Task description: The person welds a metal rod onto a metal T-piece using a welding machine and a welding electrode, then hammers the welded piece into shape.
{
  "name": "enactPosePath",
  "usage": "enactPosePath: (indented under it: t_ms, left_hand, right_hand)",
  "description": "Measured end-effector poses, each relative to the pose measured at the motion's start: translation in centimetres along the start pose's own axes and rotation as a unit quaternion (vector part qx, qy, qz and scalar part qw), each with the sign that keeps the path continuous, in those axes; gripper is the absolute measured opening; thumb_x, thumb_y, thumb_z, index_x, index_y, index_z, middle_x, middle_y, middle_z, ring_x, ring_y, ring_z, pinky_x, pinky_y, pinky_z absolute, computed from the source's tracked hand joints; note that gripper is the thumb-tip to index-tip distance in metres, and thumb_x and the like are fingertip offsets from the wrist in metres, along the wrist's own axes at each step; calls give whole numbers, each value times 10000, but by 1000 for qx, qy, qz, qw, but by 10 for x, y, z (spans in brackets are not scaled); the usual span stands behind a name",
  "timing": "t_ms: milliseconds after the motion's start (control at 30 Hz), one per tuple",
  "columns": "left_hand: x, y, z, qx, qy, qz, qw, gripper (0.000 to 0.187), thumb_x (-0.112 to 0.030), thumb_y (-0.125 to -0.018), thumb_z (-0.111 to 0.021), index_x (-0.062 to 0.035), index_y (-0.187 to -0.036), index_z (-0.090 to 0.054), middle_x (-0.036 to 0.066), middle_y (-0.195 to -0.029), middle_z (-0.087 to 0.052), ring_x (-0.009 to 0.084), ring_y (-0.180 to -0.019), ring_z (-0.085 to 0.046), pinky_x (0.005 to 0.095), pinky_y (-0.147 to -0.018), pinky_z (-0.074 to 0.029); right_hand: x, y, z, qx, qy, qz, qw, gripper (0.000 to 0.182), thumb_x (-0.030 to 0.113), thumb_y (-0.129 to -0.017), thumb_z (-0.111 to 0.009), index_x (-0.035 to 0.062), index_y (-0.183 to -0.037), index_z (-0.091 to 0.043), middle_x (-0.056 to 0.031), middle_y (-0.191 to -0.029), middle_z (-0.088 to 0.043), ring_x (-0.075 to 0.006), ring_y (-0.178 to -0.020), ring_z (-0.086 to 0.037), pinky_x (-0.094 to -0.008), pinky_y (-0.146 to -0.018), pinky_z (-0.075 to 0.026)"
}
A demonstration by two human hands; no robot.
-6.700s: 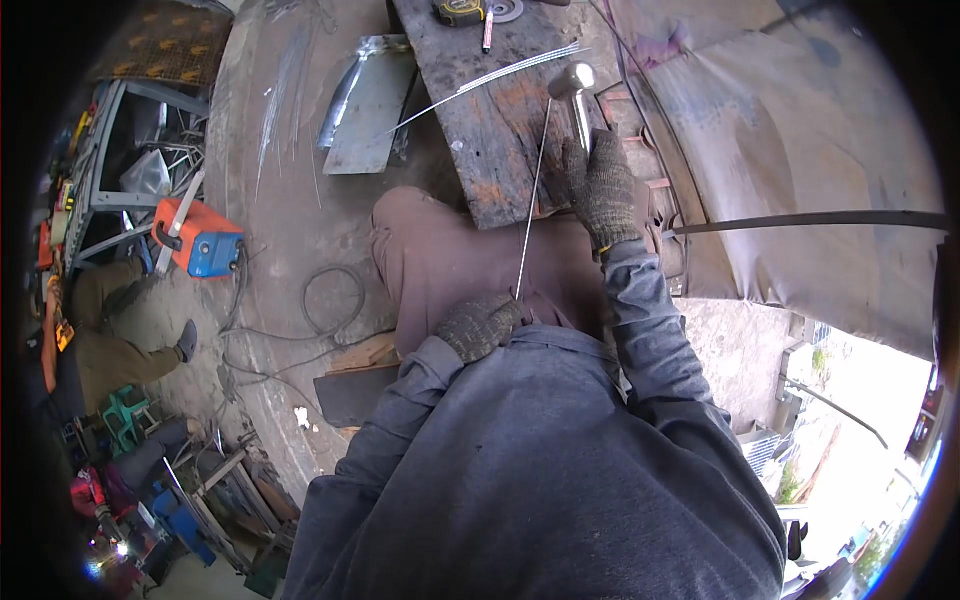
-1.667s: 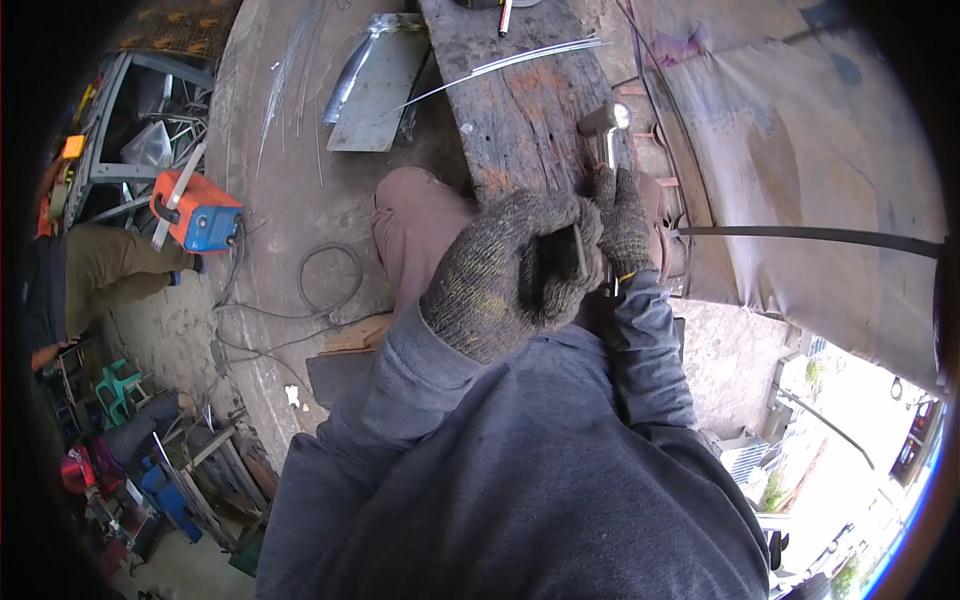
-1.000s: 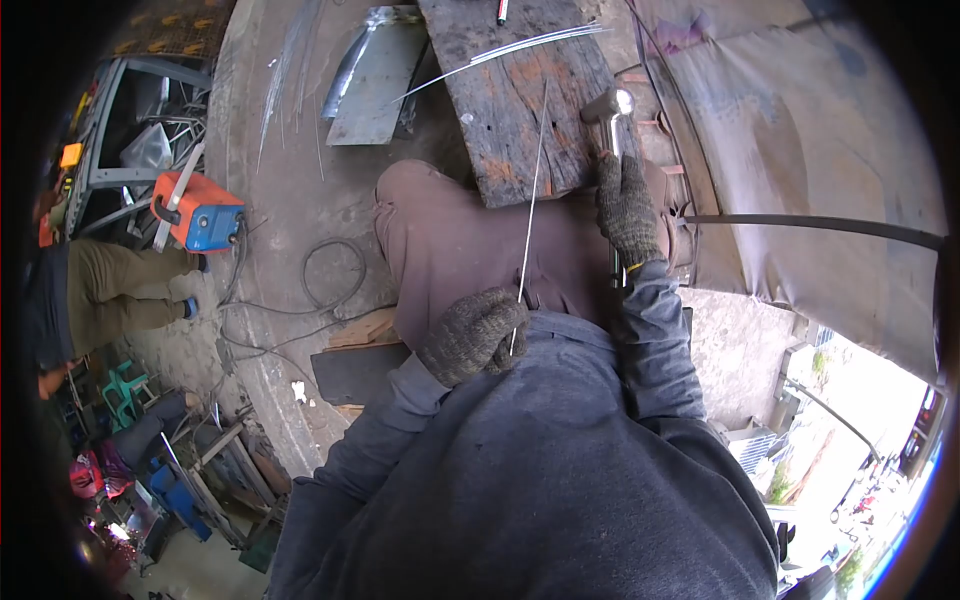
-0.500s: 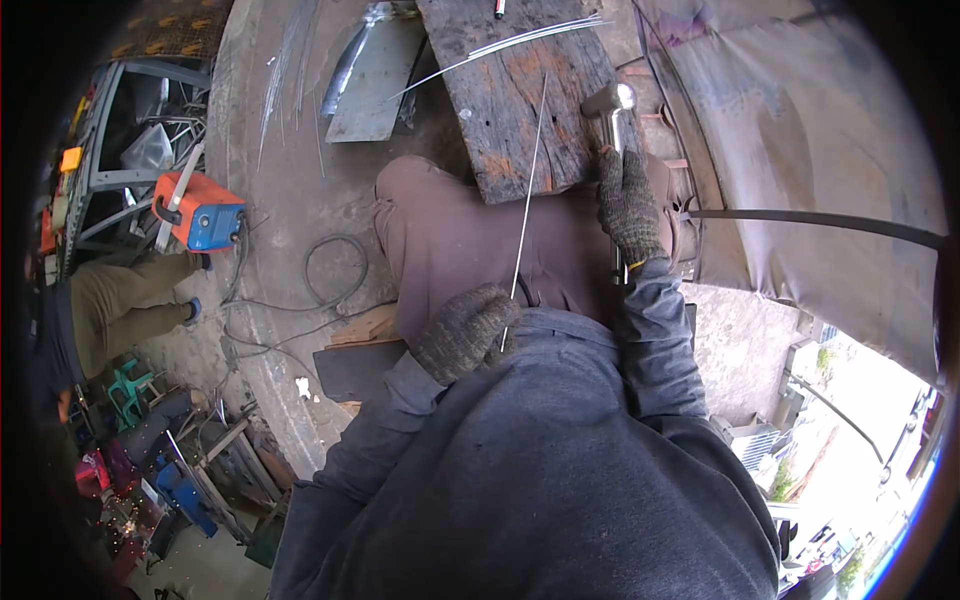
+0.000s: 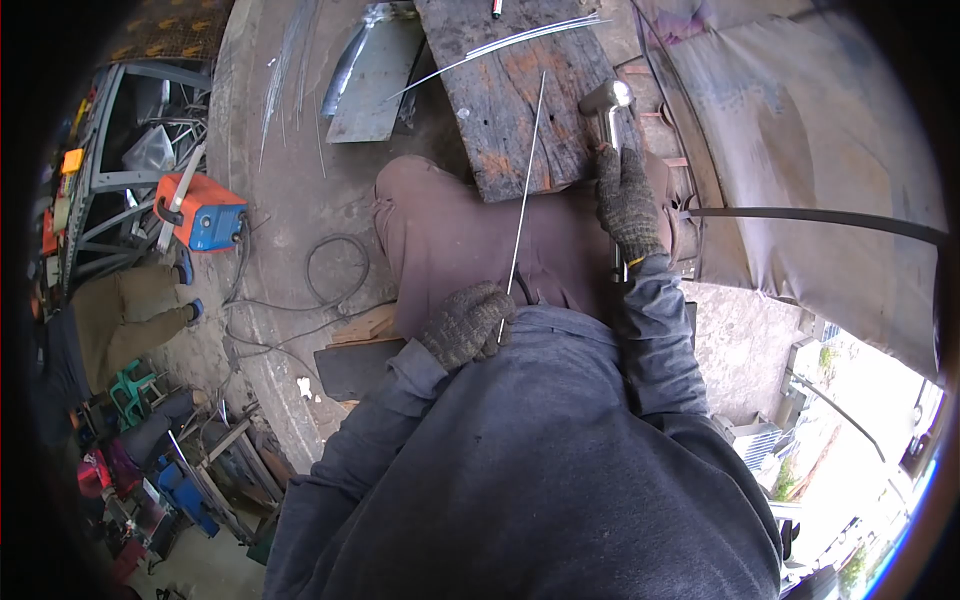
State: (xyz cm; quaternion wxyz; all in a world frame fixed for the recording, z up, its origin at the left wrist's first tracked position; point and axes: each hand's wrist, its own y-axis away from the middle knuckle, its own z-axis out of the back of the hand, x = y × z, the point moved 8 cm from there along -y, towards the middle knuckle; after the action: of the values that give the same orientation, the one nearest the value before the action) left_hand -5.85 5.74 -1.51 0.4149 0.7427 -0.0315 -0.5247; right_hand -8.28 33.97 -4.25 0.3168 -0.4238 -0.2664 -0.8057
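In a grey knit glove, my left hand (image 5: 466, 325) is closed round the lower part of a thin metal rod (image 5: 524, 200). The rod slants up from my lap, and its far tip lies over a worn wooden board (image 5: 490, 120). My gloved right hand (image 5: 630, 205) grips the shaft of a shiny metal hammer (image 5: 607, 98), whose head is uppermost beside the board's right edge. Several thin rods (image 5: 530, 36) lie in a loose bundle across the board. A marker (image 5: 497, 8) is at its top edge.
A bent sheet-metal piece (image 5: 370, 90) lies left of the board. An orange and blue machine (image 5: 208, 212) stands on the floor, its cable (image 5: 335, 270) coiled nearby. Another person's legs (image 5: 130, 310) are at the far left. A grey tarp (image 5: 800, 120) hangs at the right.
My left hand has shifted slightly, and the rod has tilted a little to the left with it. The hammer has barely moved. The other person's legs have changed position.
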Motion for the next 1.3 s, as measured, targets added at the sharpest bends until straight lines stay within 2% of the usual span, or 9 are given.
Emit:
enactPosePath:
  t_ms: [133,333,400,833,933,1000,1033,1100,1300]
  left_hand:
    - [-8,3,-2,-2,2,-49,999,258,-262,-982,-500,-44,-889,-601,58,-678,-616,92,-487,-523,249,-441,-415]
    - [-14,12,-11,27,66,22,997,267,-280,-988,-504,-39,-923,-596,64,-684,-620,90,-491,-524,238,-445,-414]
    - [-13,12,-10,20,69,12,997,271,-286,-983,-509,-37,-926,-600,72,-683,-625,90,-489,-523,238,-450,-417]
    - [13,-3,-2,-21,8,24,999,287,-292,-970,-497,-32,-924,-610,66,-678,-630,106,-510,-544,255,-479,-431]
    - [5,-3,-2,-17,-25,-42,999,297,-296,-971,-497,-26,-911,-607,70,-677,-627,105,-529,-552,260,-499,-436]
    - [-33,10,-11,19,-46,-238,970,313,-297,-982,-483,-21,-897,-605,82,-697,-639,109,-501,-543,242,-454,-416]
    - [-51,16,-10,22,-47,-238,970,313,-297,-982,-483,-21,-897,-605,82,-697,-639,109,-501,-543,242,-454,-416]
    - [-56,30,-20,107,262,60,957,320,-302,-990,-481,-21,-913,-613,98,-728,-656,118,-484,-562,222,-402,-409]
    - [-121,22,-37,154,468,3,870,311,-300,-980,-517,-14,-1003,-637,102,-756,-668,133,-479,-583,226,-368,-434]
  right_hand:
    - [-3,-2,0,-2,8,-1,1000,492,232,-980,-534,-31,-1379,-414,-261,-1337,-487,-374,-1267,-467,-399,-1067,-357]
    - [-9,-2,-2,-4,15,1,1000,483,239,-979,-535,-37,-1360,-428,-265,-1320,-500,-386,-1251,-477,-402,-1062,-359]
    - [-7,-6,2,-92,116,122,981,340,440,-1002,-453,121,-1079,-541,-50,-574,-503,-144,-427,-497,-327,-398,-390]
    - [-25,-7,-1,-69,93,67,991,353,462,-997,-453,122,-1029,-544,-19,-566,-476,-127,-393,-461,-301,-360,-356]
    - [-20,-10,-1,-71,61,107,990,362,470,-994,-458,119,-1027,-542,-16,-558,-464,-129,-391,-459,-301,-360,-355]
    - [-17,-10,0,-73,81,102,989,371,477,-990,-462,116,-1027,-538,-22,-554,-463,-134,-390,-458,-305,-360,-355]
    - [-4,-5,4,-75,82,101,989,371,477,-990,-462,116,-1027,-538,-22,-554,-463,-134,-390,-458,-305,-360,-355]
    - [9,7,2,5,-14,-35,999,486,295,-982,-538,-20,-1344,-456,-241,-1272,-545,-345,-1188,-531,-378,-1009,-399]
    - [1,-1,2,27,64,-27,997,489,322,-984,-530,5,-1348,-454,-259,-1228,-570,-387,-1117,-574,-421,-949,-441]
